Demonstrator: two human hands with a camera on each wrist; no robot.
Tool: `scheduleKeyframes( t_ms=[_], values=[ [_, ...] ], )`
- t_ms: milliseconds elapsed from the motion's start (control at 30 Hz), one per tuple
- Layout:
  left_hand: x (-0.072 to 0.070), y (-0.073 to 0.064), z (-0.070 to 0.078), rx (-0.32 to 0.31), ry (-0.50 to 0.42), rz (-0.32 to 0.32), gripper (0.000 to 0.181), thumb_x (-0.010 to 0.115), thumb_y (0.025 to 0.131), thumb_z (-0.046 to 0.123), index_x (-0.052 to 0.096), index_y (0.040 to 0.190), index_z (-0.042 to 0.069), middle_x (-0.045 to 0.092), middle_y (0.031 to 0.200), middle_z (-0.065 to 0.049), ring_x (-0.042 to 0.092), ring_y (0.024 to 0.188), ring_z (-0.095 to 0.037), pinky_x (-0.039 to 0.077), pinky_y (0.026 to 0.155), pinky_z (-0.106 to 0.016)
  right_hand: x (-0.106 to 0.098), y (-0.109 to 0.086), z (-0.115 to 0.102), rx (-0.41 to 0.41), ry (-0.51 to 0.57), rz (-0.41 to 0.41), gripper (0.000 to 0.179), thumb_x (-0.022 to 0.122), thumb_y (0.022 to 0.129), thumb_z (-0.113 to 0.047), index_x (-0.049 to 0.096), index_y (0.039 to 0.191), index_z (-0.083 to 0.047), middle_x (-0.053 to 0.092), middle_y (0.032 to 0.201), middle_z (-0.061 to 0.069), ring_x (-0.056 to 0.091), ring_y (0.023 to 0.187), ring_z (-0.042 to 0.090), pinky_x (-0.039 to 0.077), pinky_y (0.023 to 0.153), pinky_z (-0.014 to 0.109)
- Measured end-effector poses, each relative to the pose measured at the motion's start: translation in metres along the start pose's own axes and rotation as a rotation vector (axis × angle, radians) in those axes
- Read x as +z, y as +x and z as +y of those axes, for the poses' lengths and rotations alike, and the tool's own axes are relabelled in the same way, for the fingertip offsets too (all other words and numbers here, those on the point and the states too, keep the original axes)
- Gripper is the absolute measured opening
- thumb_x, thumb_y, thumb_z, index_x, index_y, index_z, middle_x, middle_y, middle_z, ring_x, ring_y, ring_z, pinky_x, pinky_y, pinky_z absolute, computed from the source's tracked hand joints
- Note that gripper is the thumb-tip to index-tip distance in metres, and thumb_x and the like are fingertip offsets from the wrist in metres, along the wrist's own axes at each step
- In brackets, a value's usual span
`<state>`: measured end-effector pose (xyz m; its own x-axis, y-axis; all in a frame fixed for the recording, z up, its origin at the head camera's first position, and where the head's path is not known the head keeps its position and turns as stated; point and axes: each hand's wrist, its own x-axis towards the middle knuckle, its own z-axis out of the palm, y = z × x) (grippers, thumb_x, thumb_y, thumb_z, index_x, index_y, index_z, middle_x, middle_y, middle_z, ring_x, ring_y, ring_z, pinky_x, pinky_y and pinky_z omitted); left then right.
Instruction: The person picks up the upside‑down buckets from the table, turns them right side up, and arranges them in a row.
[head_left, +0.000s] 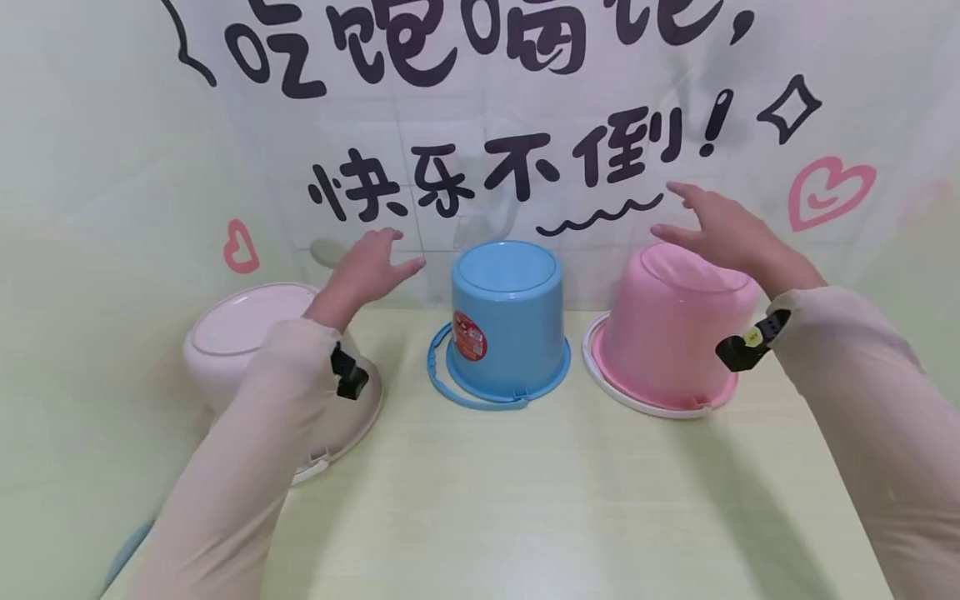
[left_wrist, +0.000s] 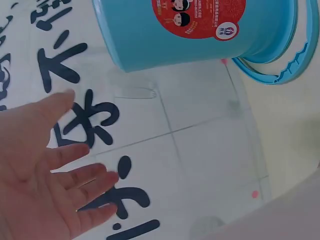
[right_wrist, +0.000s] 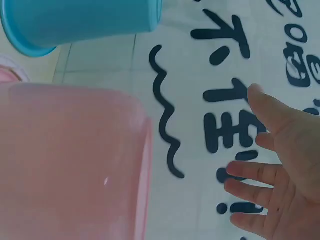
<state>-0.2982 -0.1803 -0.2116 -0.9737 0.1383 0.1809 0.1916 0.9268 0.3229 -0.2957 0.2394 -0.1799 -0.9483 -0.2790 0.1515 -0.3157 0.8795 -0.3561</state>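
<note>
Pale bucket (head_left: 240, 323) is sitting inverted at eleven o'clock, blue bucket (head_left: 517, 325) at twelve, pink bucket (head_left: 675, 329) at one; likely light, stiff, slick, best held around the walls. Left hand (head_left: 366, 271), right hand (head_left: 726, 232) are hovering empty, thumbs wide.

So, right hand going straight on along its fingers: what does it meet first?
Likely the white, black-lettered wall banner: the right hand points that way, above the upturned pink plastic bucket. The remaining gap is hard to judge.
</note>
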Motion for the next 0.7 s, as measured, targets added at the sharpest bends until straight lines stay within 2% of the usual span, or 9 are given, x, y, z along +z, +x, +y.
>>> scheduleKeyframes(
  t_ms=[100,233,467,567,700],
  values=[
    [-0.009,-0.014,0.002,0.035,-0.036,0.023,0.049,0.055,0.091,0.028,0.047,0.127,-0.003,0.049,0.125,-0.023,0.046,0.115,-0.035,0.039,0.094,-0.047,0.003,-0.003,-0.025,-0.07,0.021,0.014,0.065,0.048,0.092,-0.045,0.028,0.144,-0.011,0.044,0.13,0.025,0.04,0.118,0.041,0.031,0.094,0.059],
    [-0.017,-0.035,0.008,0.084,-0.054,0.013,0.035,0.059,0.089,0.022,0.056,0.117,-0.001,0.06,0.11,-0.017,0.056,0.101,-0.029,0.046,0.084,-0.042,0.015,-0.007,-0.055,-0.175,0.001,0.039,0.051,0.05,0.093,-0.038,0.045,0.134,-0.009,0.057,0.115,0.019,0.051,0.106,0.034,0.039,0.088,0.053],
    [-0.022,-0.079,0.012,0.176,-0.015,-0.045,0.028,0.061,0.088,0.018,0.061,0.109,0.0,0.065,0.093,-0.011,0.061,0.087,-0.023,0.05,0.077,-0.037,0.047,-0.007,-0.104,-0.364,-0.036,0.03,0.04,0.061,0.089,-0.027,0.056,0.124,-0.008,0.064,0.102,0.011,0.058,0.097,0.026,0.047,0.082,0.044],
    [-0.022,-0.096,0.008,0.188,-0.014,-0.06,0.026,0.062,0.087,0.018,0.062,0.107,0.001,0.066,0.089,-0.008,0.061,0.084,-0.021,0.05,0.075,-0.036,0.061,-0.008,-0.124,-0.43,-0.04,-0.024,0.039,0.062,0.088,-0.026,0.057,0.123,-0.009,0.064,0.103,0.009,0.059,0.096,0.024,0.049,0.08,0.041],
    [-0.02,-0.115,0.0,0.199,-0.054,-0.073,0.024,0.063,0.087,0.017,0.063,0.104,0.001,0.066,0.085,-0.005,0.062,0.08,-0.017,0.05,0.073,-0.035,0.079,-0.012,-0.146,-0.514,-0.015,-0.12,0.039,0.064,0.087,-0.023,0.058,0.123,-0.008,0.062,0.112,0.01,0.057,0.103,0.025,0.05,0.083,0.04]
  ],
)
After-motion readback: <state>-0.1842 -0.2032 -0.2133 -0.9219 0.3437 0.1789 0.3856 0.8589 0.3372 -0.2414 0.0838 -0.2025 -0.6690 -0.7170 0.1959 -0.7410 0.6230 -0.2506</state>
